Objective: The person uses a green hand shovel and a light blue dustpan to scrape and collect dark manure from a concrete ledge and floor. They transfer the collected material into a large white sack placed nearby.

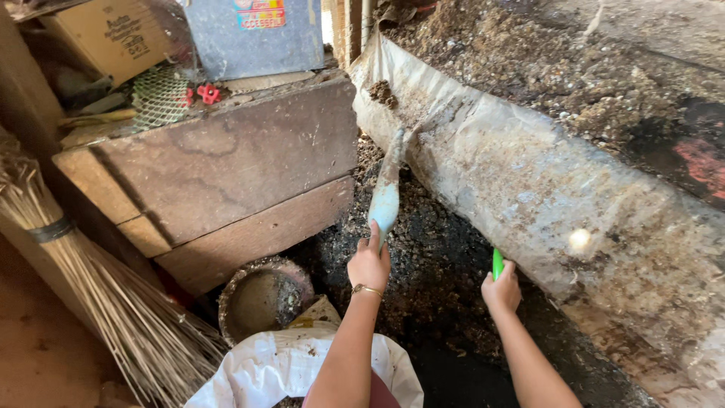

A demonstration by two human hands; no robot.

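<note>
Dark, crumbly compost covers the floor of a narrow gap between a wooden bench on the left and a long raised bed on the right. Two hands are in view, both the person's own, and each holds one tool.

Left hand (368, 264): closed around the handle of one pale blue scoop (386, 198), index finger laid along it. The scoop points away from the viewer, its far end caked in brown soil and resting against the plastic sheet (529, 189). A thin gold bracelet (367, 289) circles this wrist.

Right hand (502, 289): fisted around one bright green handle (497, 262); only the short upper end shows, so the kind of tool cannot be told. The hands are apart, right hand nearer the bed.

Surroundings: the stained, translucent plastic sheet drapes the bed's side wall, running from far left to near right, with one small clod of soil (383, 92) on its upper edge. Loose compost is heaped on the bed above it. One round, dirt-lined basin (264, 298) sits on the floor under the bench, and one white sack (272, 366) lies near, just beside the left forearm. One straw broom (98, 287) leans at far left. On the bench stand one cardboard box (106, 34), green netting (158, 97) and a small red piece (208, 93).
</note>
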